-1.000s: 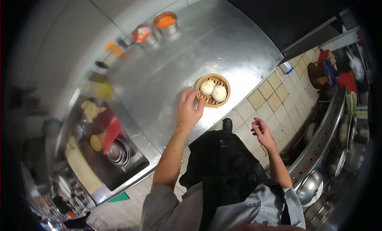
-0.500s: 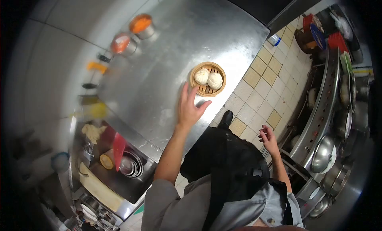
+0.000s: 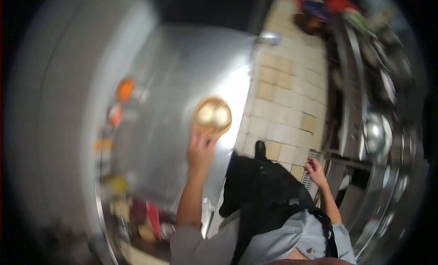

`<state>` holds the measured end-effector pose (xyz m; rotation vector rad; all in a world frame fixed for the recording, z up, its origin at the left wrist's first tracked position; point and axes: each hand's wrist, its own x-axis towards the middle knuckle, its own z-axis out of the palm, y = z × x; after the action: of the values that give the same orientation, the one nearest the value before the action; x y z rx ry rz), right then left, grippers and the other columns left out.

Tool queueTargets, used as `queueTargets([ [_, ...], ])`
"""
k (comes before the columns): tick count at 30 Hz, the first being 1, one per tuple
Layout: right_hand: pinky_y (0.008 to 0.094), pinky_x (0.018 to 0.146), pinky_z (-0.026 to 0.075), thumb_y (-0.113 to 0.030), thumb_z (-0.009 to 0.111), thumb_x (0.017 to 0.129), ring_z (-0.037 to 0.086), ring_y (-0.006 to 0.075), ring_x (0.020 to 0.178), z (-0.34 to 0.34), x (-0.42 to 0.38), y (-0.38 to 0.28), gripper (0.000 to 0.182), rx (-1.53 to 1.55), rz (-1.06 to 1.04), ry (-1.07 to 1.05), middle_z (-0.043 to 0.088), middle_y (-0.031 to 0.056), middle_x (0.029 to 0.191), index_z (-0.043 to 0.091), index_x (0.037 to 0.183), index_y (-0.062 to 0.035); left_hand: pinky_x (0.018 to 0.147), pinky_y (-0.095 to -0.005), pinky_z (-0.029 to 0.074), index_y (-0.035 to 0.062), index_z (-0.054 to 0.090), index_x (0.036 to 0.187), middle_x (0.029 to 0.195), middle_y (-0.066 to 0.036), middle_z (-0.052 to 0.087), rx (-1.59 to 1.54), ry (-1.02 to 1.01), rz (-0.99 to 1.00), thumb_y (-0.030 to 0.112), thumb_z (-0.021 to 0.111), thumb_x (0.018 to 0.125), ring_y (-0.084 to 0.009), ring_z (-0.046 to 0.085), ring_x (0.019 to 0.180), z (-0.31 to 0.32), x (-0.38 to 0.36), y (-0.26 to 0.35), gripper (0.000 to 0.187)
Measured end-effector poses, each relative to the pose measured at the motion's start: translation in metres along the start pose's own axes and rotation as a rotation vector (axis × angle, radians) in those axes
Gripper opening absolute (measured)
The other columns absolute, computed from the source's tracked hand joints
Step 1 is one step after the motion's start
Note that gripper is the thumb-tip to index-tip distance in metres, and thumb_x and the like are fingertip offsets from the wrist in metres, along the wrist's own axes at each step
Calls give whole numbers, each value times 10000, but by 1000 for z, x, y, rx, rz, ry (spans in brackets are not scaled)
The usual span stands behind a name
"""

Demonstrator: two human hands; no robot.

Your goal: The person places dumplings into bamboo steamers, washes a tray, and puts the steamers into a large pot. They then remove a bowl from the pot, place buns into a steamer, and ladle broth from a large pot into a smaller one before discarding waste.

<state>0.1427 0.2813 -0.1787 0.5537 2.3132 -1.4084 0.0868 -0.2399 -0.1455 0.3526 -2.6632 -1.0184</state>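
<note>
A round bamboo steamer basket (image 3: 199, 124) with two white buns (image 3: 214, 114) inside rests on the steel table, close to the table's right edge. My left hand (image 3: 200, 151) is at the basket's near rim; its fingers and thumb appear closed against the rim, though motion blurs the contact. Off to the right, my right hand (image 3: 315, 171) hangs away from the table beside the dark apron, holding nothing, its fingers loosely bent and apart.
Blurred containers with orange contents (image 3: 124, 90) line the left side of the steel table (image 3: 159, 142). A sink with bowls and a red item (image 3: 153, 219) lies below left. Tiled floor (image 3: 269, 123) separates the table from a counter with metal pans (image 3: 376, 135).
The whole view has turned and shifted, and is now blurred. My left hand has moved in closer to the basket's rim, its thumb no longer spread away. My right hand stays low at the side.
</note>
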Motion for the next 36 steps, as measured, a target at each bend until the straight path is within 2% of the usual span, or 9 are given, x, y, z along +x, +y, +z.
queueTargets([
  [6, 417, 827, 561, -297, 641, 966, 701, 311, 927, -23, -14, 79, 477, -256, -121, 58, 707, 182, 1083, 544, 1332, -7, 1042, -435, 477, 15, 671, 1079, 1440, -309, 510, -96, -94, 382, 69, 863, 769, -435, 537, 1313, 7, 38, 94, 369],
  [8, 419, 820, 557, -309, 629, 972, 700, 312, 924, -39, -34, 79, 468, -202, -75, 145, 706, 176, 1067, 551, 1324, -10, 1016, -378, 496, -17, 640, 1038, 1401, -267, 557, -168, -176, 478, 21, 838, 782, -345, 600, 1236, 23, 45, 141, 326],
  [12, 422, 814, 547, -330, 596, 985, 691, 324, 925, -6, -118, 111, 455, -191, -88, 271, 697, 164, 1024, 560, 1312, -16, 994, -403, 495, 5, 643, 1057, 1432, -277, 526, -319, -243, 657, 33, 850, 770, -377, 586, 1267, -19, 16, 184, 355],
  [15, 409, 869, 550, -339, 615, 968, 695, 337, 995, -33, -141, 207, 470, -108, 30, 348, 710, 185, 1088, 576, 1302, -11, 925, -311, 523, -14, 606, 1071, 1394, -175, 547, -544, -462, 616, -75, 807, 773, -193, 621, 1115, 35, 1, 277, 365],
  [19, 445, 944, 534, -350, 665, 912, 668, 387, 1103, -68, -191, 289, 504, 53, 229, 401, 685, 245, 1180, 607, 1286, -16, 899, -273, 522, -21, 580, 1073, 1293, -102, 574, -594, -763, 514, -79, 806, 780, -161, 628, 1056, 86, -12, 392, 375],
  [23, 433, 938, 537, -318, 665, 904, 671, 382, 1104, -101, -241, 352, 449, 139, 265, 550, 691, 245, 1165, 642, 1243, -25, 827, -289, 511, -3, 650, 974, 1040, -98, 705, -350, -665, 773, 35, 887, 670, -162, 640, 881, 112, -55, 493, 387],
  [28, 375, 722, 579, -235, 655, 904, 722, 246, 849, -138, -266, 420, 326, 457, 431, 801, 723, 155, 938, 680, 1138, -10, 829, -315, 554, -19, 666, 1009, 1129, -116, 708, -500, -878, 775, 96, 921, 711, -166, 668, 959, 183, -71, 597, 409],
  [31, 314, 611, 567, -214, 658, 944, 697, 182, 744, -150, -271, 408, 333, 769, 527, 881, 689, 104, 896, 612, 1196, -1, 955, -340, 551, -21, 657, 1055, 1198, -119, 673, -469, -1027, 847, 70, 902, 737, -187, 664, 1048, 210, -69, 673, 412],
  [36, 308, 595, 564, -204, 660, 946, 701, 185, 746, -134, -265, 406, 343, 787, 633, 901, 684, 104, 889, 593, 1216, -2, 1061, -362, 513, -33, 645, 1098, 1265, -119, 632, -628, -1237, 1055, 94, 886, 764, -200, 633, 1165, 272, -71, 798, 431],
])
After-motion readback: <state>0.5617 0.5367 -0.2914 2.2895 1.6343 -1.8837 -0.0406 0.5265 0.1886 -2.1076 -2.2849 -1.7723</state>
